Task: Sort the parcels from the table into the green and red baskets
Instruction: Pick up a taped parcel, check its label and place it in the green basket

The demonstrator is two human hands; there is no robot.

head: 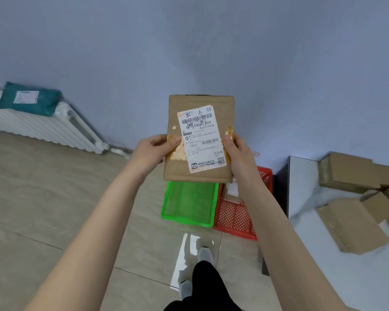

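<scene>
Fingers of your left hand (154, 151) are clamped on the left edge of the cardboard parcel (200, 104), thumb pressed on its front and the rest hidden behind it. At the far left, a teal mailer (27, 98) lies on top of a white radiator (43, 129) against the wall. You hold the parcel upright in the air at the centre, its white shipping label (200, 140) facing you. Your right hand (238, 153) grips the opposite edge the same way, thumb on the label's margin. Below the parcel, the green basket (171, 217) sits on the tiled floor (54, 198), touching the red basket (238, 218) to its right, which has a small labelled package (233, 191) in it. Farther right, several cardboard boxes (357, 198) are piled on the table (312, 254).
</scene>
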